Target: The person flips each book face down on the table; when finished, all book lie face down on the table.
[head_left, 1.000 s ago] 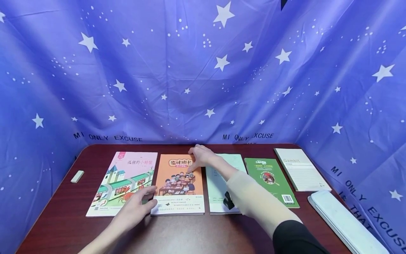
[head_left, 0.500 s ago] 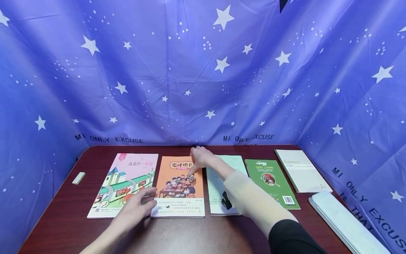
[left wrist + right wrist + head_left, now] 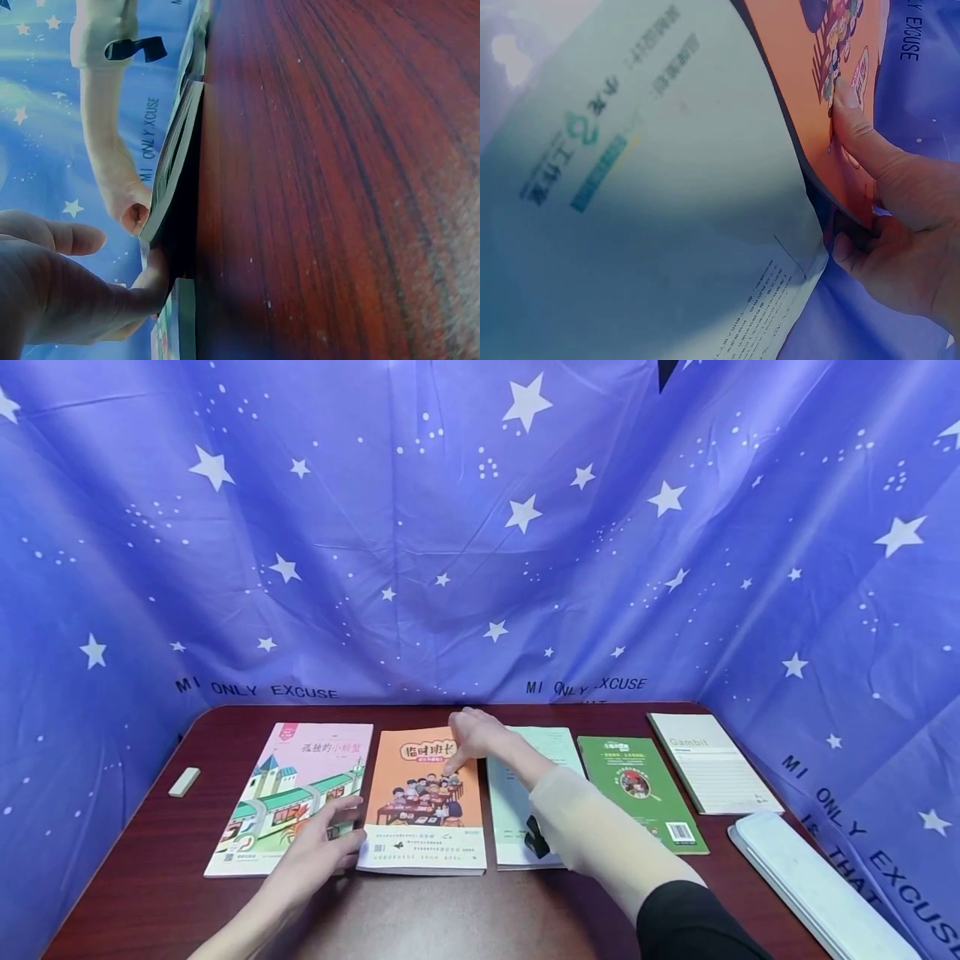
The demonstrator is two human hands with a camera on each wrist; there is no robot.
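Observation:
An orange picture-covered book [image 3: 420,777] lies between a pink book [image 3: 318,752] and a pale green book [image 3: 517,810]. At its far right corner my right hand [image 3: 483,735] pinches it, thumb on the cover [image 3: 855,127] and fingers beneath. My left hand [image 3: 315,852] is at the near left edge, partly over the pink book. In the left wrist view, the orange book's page edge [image 3: 176,157] stands raised off the table. One digit of the left hand [image 3: 67,292] reaches its underside, while another stays above, apart from it.
A green book [image 3: 637,785] and a white notebook [image 3: 716,764] lie to the right. A long white case [image 3: 817,881] sits near the right edge of the dark red table [image 3: 420,918]. A small white block [image 3: 183,782] lies far left. Star-printed cloth [image 3: 450,527] surrounds the table.
My left hand has shifted slightly left, and the orange book's left side has tilted a little. The right hand keeps its hold on the corner.

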